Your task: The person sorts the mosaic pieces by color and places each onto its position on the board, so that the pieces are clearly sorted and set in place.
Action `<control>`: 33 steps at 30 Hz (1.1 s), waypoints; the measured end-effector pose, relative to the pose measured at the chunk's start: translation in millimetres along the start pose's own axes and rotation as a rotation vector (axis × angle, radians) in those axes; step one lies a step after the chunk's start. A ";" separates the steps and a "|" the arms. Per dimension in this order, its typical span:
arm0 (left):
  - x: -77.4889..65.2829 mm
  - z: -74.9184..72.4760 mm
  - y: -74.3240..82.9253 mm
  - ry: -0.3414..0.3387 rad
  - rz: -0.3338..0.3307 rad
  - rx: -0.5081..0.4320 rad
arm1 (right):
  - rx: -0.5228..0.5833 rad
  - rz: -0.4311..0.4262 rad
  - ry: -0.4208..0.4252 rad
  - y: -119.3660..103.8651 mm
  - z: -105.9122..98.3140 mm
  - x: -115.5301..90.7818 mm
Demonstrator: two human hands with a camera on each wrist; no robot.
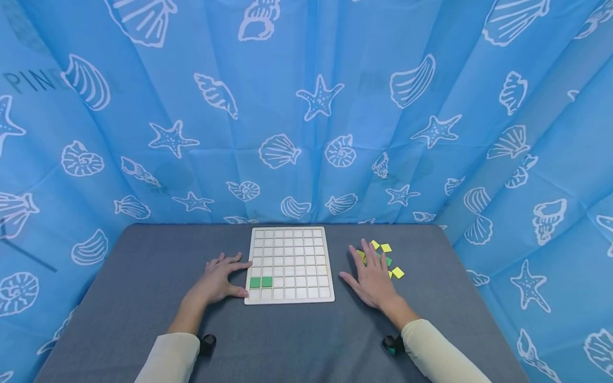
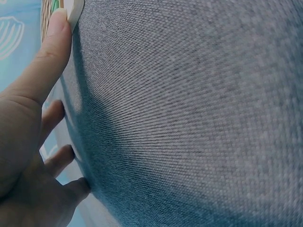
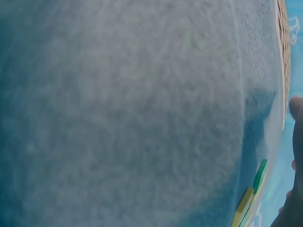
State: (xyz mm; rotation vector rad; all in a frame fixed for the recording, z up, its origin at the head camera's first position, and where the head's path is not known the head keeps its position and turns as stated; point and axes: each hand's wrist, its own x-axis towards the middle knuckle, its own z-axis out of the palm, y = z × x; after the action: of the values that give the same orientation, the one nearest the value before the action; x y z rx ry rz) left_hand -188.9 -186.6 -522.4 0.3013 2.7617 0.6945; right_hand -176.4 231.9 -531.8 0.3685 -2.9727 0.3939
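A pale gridded board (image 1: 301, 263) lies on the table, with two green square tiles (image 1: 266, 282) side by side in its lower left cells. At its left edge, my left hand (image 1: 214, 279) rests with thumb and index finger spread apart. The left wrist view shows the thumb (image 2: 52, 38) touching the board's corner (image 2: 75, 12). My right hand (image 1: 373, 279) is spread over loose yellow tiles (image 1: 398, 272) and a green tile (image 1: 389, 261), partly hiding them. In the right wrist view, a green tile (image 3: 260, 176) and a yellow tile (image 3: 243, 208) show below the hand.
A grey cloth (image 1: 297, 340) covers the table. Behind it and at the sides hangs a blue curtain (image 1: 306, 181) with white shell prints. Black wrist devices (image 1: 207, 344) sit at both sleeve cuffs.
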 end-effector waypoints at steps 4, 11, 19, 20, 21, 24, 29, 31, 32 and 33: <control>0.6 0.2 -0.1 -0.001 -0.005 0.007 | 0.045 0.003 0.048 5.8 -0.3 -1.7; 1.2 -1.9 0.4 -0.010 -0.001 -0.005 | 0.118 0.150 0.041 9.3 -4.8 -2.6; 0.9 -0.9 -0.9 -0.014 -0.001 -0.004 | 0.168 0.186 0.090 13.4 -4.4 0.3; 0.8 -0.5 -1.0 -0.015 0.000 -0.005 | 0.173 0.188 0.091 13.7 -4.0 0.5; 0.7 -0.3 -1.3 -0.015 0.000 -0.004 | 0.175 0.191 0.092 14.0 -3.6 1.1; 0.5 0.1 -1.3 -0.014 0.004 -0.003 | 0.174 0.194 0.092 14.2 -3.2 2.2; 0.6 0.4 -1.5 -0.004 0.006 0.006 | 0.170 0.186 0.088 13.1 -3.0 4.3; 0.7 0.4 -1.5 0.001 0.004 0.008 | 0.172 0.189 0.081 12.7 -2.7 5.1; 0.8 0.5 -1.6 0.003 0.003 0.009 | 0.174 0.194 0.075 12.4 -2.7 5.5; 0.8 0.5 -1.7 0.004 0.002 0.010 | 0.174 0.199 0.070 12.3 -2.6 5.8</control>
State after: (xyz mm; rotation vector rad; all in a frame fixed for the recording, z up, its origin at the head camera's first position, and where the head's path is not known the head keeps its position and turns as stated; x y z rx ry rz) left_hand -189.7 -187.7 -523.8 0.3055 2.7696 0.6828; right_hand -184.9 242.8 -531.4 0.0711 -2.9230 0.6747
